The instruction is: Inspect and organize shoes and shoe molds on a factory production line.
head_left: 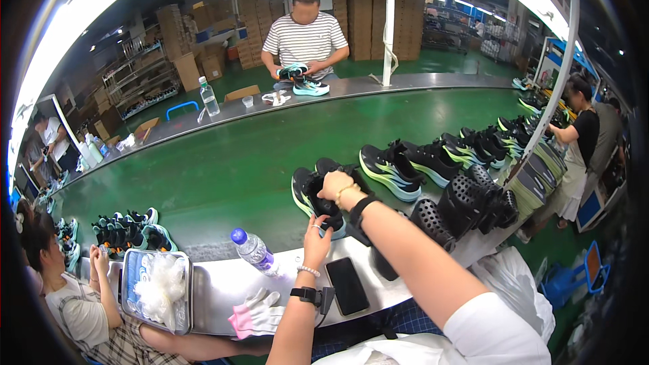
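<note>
A black sneaker with a pale green and light blue sole (302, 192) stands on the green belt in front of me. My right hand (338, 188) reaches over it, fingers curled down at its opening; the fingertips are partly hidden. From the near side my left hand (316, 240) holds the sneaker's near end, its fingers against the upper and sole edge. Just behind my right hand is a second black sneaker (327, 164), partly covered by that hand. To the right, a black sneaker with a yellow-green sole (389, 170) heads a row of similar shoes.
On the near ledge are a purple-labelled bottle (255, 253), pink-white gloves (257, 314), a black phone (347, 286) and a tray of clear plastic (157, 290). Black perforated clogs (463, 206) stand right. A person (304, 34) handles sneakers across the belt; another (67, 277) sits left.
</note>
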Tool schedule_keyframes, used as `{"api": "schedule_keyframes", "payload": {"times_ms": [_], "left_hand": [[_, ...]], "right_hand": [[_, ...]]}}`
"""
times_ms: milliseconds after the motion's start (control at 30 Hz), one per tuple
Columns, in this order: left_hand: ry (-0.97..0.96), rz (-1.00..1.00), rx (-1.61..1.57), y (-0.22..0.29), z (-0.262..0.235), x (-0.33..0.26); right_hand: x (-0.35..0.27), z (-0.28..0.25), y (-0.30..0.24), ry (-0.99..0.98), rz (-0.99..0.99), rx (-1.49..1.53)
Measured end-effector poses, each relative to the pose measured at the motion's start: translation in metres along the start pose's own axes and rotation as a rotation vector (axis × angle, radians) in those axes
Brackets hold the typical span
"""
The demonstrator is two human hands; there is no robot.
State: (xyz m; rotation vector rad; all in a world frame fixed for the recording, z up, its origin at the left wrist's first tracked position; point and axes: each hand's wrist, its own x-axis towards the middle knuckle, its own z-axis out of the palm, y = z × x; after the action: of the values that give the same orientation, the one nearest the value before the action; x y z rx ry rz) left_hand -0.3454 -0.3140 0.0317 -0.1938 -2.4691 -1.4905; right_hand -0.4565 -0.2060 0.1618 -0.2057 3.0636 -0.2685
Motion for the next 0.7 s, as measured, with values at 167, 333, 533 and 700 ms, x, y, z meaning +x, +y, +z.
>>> {"api": "schedule_keyframes", "payload": {"times_ms": [167, 333, 533, 700], "left_hand": [[0.021, -0.024, 0.021, -0.003, -0.004, -0.004], [0.06, -0.055, 0.044, -0.012, -0.005, -0.008], [0.002, -0.063, -0.02, -0.018, -0.013, -0.004], [0.071, 0.02, 0.129, -0.015, -0.019, 0.002]], "right_hand": [[0.004, 0.069, -0.038, 0.137, 0.126, 0.071], [0.028, 0.096, -0.038, 0.159, 0.178, 0.117], [0.063, 0.125, -0.037, 0.082, 0.039, -0.029], [0.056, 0.115, -0.038, 0.022, -0.016, 0.155]]}}
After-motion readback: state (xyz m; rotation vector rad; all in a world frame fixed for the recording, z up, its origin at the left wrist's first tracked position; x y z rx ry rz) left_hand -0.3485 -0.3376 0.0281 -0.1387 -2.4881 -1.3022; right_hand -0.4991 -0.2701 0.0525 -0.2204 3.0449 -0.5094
